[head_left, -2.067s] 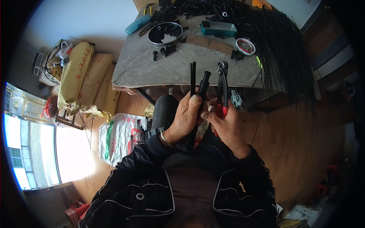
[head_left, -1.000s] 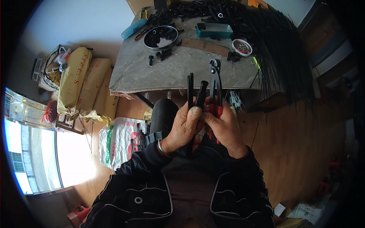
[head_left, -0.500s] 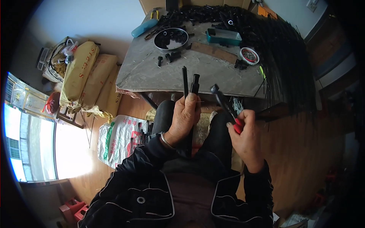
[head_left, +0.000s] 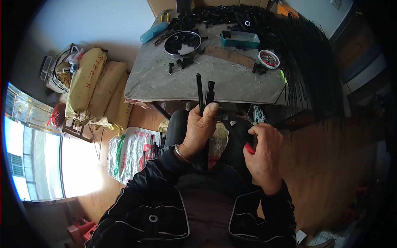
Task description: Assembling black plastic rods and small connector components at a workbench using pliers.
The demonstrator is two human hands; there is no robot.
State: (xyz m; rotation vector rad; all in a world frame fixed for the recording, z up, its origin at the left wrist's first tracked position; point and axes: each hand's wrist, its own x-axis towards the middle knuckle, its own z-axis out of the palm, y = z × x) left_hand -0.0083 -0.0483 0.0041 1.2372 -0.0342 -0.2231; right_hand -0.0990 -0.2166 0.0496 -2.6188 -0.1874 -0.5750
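One left hand (head_left: 199, 129): closed round a slim black rod (head_left: 199, 89) and, just right of it, a thicker black piece (head_left: 210, 91), both pointing far, on the near side of the table (head_left: 142, 84).
Pliers (head_left: 238, 125): pointed left, tips close to the left hand; contact unclear.
Right hand (head_left: 265, 155): curled around their red handle (head_left: 249, 148).
Pliers risk: a slip so close might have pinched skin.

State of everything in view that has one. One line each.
Left hand, closed around black pieces
Black pieces, gripped, tips toward table
Right hand, gripping red-handled pliers
Red-handled pliers, held; jaws unclear
Pan, partly filled
White bowl, uncovered, holding small bits
Sacks, bulging
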